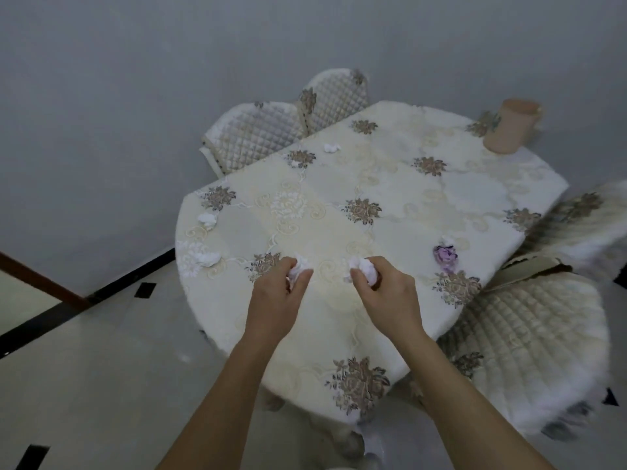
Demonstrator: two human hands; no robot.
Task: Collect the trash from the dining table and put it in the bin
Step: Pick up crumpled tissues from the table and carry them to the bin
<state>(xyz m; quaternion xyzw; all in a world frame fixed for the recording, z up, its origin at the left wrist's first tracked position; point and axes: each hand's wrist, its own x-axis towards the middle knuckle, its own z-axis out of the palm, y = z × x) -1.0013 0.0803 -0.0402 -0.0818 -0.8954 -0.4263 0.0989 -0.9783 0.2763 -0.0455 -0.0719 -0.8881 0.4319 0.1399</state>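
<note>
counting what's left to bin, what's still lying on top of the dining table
Loose on the tablecloth: four white paper wads, one purple wad, and a tan bin. Each hand grips another white wad. Anything beneath hands is hidden.

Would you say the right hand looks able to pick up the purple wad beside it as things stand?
Probably not yet: the right hand already has its grip full with a white tissue wad, though the way to the purple wad is free.

Embroidered matt cloth tablecloth (390,184); crumpled paper tissues (207,220); quilted fabric chairs (251,137).
</note>
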